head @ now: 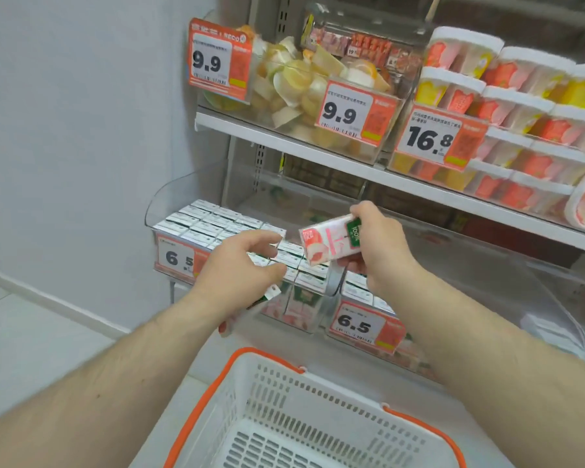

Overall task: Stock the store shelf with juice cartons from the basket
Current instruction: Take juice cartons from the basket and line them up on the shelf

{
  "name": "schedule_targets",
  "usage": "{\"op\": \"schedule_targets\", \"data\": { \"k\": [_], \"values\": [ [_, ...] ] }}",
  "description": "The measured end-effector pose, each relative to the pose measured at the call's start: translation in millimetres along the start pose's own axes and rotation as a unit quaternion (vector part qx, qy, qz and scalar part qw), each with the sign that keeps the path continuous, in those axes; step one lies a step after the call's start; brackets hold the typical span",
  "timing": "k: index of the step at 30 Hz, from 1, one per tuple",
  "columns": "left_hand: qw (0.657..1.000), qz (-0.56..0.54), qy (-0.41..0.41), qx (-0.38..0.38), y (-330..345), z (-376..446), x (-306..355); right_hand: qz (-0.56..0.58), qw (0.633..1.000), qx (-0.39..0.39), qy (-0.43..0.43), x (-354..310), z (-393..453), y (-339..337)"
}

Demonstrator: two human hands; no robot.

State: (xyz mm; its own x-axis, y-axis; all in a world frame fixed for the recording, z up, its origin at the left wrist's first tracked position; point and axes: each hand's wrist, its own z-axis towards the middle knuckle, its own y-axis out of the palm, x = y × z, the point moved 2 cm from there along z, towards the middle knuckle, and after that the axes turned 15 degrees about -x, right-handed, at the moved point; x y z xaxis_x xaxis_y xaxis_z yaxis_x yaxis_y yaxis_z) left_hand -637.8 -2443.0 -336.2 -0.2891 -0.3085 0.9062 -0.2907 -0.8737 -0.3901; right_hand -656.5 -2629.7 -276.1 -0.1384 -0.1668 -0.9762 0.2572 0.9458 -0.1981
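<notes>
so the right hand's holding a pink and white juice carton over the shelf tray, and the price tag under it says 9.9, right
Not quite. The right hand does hold the pink and white juice carton over the clear plastic shelf tray, but the orange price tag below it reads 6.5, as the head view shows. The 9.9 tags sit on the shelf above.

A plain pale grey wall [75, 113] fills the left side, meeting a light tiled floor [31, 336] along a white skirting board [54, 302]. To the right stands a refrigerated display unit with white metal shelf edges [318, 153] and slotted grey uprights [260, 157]. Orange and white price tags [348, 111] hang along the shelf fronts. The light is even and soft, casting no hard shadows.
</notes>
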Motion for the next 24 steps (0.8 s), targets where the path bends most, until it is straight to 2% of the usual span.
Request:
{"op": "schedule_targets", "data": {
  "k": [3, 6, 9, 12, 15, 17, 21, 24],
  "values": [
    [0.999, 0.007, -0.028, 0.040, -17, 5, -6, -0.006, 0.999, -0.009, 0.033, -9, 31, 10],
    [0.998, 0.021, -0.048, 0.037, -25, 8, -13, -0.116, 0.993, 0.014, 0.004, -16, 62, 24],
    [0.997, 0.030, -0.064, 0.020, -23, 11, -21, -0.257, 0.966, 0.030, -0.023, -18, 86, 39],
    [0.996, 0.052, -0.074, 0.002, -18, 13, -22, -0.371, 0.928, 0.013, 0.020, -12, 103, 50],
    [0.993, 0.084, -0.081, 0.001, -15, 17, -25, -0.403, 0.911, -0.028, 0.080, -3, 117, 59],
    [0.990, 0.111, -0.082, 0.001, -14, 19, -30, -0.381, 0.913, -0.083, 0.117, 9, 127, 63],
    [0.986, 0.139, -0.090, -0.012, -8, 23, -37, -0.342, 0.917, -0.155, 0.132, 21, 132, 68],
    [0.985, 0.145, -0.090, -0.006, -6, 25, -38, -0.366, 0.905, -0.167, 0.138, 20, 133, 66]
  ]
}}
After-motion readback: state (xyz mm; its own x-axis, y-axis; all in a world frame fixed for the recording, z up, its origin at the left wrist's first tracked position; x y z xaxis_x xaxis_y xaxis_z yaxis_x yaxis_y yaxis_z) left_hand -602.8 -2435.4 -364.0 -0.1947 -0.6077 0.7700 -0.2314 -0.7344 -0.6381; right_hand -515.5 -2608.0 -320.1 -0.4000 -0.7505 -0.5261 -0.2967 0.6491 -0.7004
